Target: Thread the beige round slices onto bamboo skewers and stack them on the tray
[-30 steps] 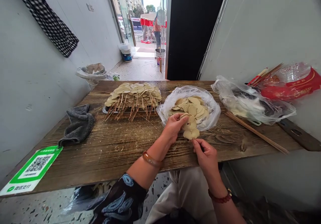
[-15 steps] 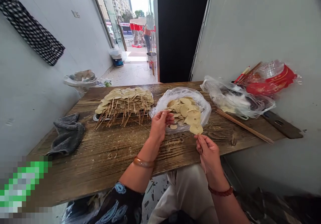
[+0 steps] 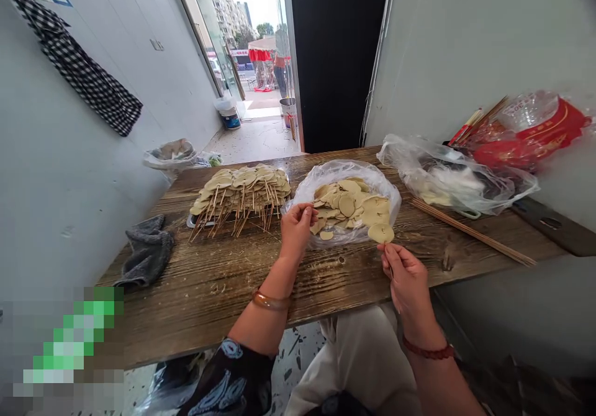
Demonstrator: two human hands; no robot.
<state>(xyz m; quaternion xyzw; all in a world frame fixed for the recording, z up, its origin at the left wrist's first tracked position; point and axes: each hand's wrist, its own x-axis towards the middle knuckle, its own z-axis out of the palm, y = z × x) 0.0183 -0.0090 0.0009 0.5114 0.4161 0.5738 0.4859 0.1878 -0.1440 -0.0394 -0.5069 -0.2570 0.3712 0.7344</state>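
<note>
A wooden table (image 3: 209,279) is set across a narrow passage between grey walls, with an open doorway and a street seen beyond it. A checked cloth (image 3: 88,81) is hung on the left wall. At the table's right end, a clear bag (image 3: 456,180) with pale contents is laid, and a red packet (image 3: 535,136) with sticks is propped behind it; a dark flat tool (image 3: 554,223) is partly covered by the bag. A heap of finished skewers (image 3: 242,189) is piled on a tray at the far left of the table, sticks pointing towards the camera. A plastic-lined bowl (image 3: 395,189) of tan slices (image 3: 347,205) is placed at the centre. A grey rag (image 3: 146,251) is crumpled near the left edge. Loose bamboo sticks (image 3: 470,233) are laid between the bowl and the bag.

The left hand (image 3: 295,230) is held over the bowl's near rim, fingers curled on a slice, the grip partly hidden. A skewer (image 3: 391,270) topped by one slice (image 3: 380,233) is pinched between thumb and fingers of the right hand (image 3: 410,276), just beside the bowl's front edge.
</note>
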